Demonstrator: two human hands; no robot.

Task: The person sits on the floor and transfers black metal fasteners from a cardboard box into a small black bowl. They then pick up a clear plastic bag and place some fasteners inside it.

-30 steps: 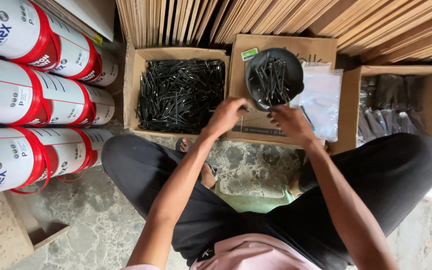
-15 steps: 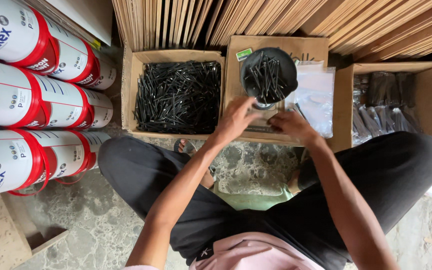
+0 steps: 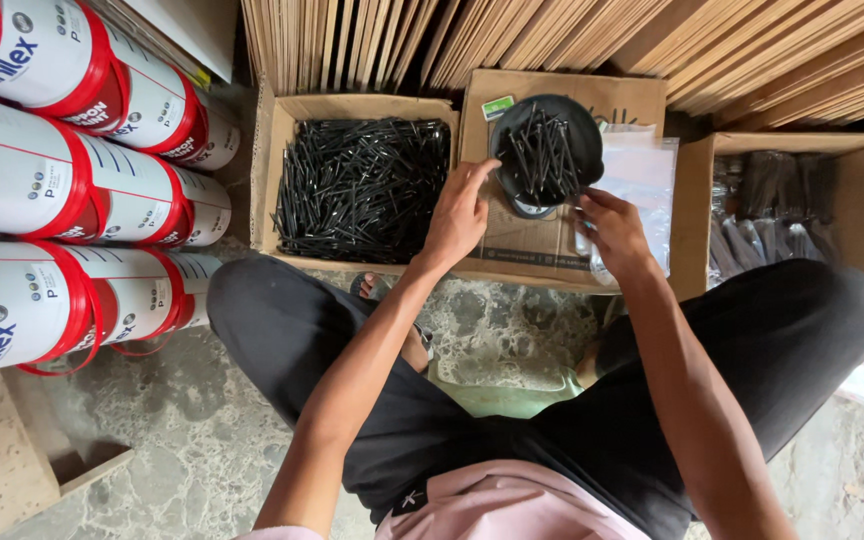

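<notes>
Reaching: your left hand [image 3: 462, 212] stretches forward to the rim of the round black bowl of loose black nails [image 3: 548, 150], which lies at its one o'clock, index fingertip just beside or touching the rim; you cannot tell which.
Left hand pose: palm down, fingers loosely spread, nothing gripped that shows.
Right hand: your right hand [image 3: 612, 228] sits at the bowl's five o'clock, near its lower edge, fingers curled; whether they pinch anything cannot be told.
Nearer hand: both are close; the left fingertip is nearest.
Bowl's place: it rests on a closed brown cardboard box [image 3: 542, 240], in front of you at twelve o'clock.
Nail axes: mostly running toward and away from you.
Neighbours: an open cardboard box full of black nails [image 3: 362, 185] at the bowl's nine o'clock; clear plastic bags [image 3: 642, 185] at its three o'clock.
</notes>
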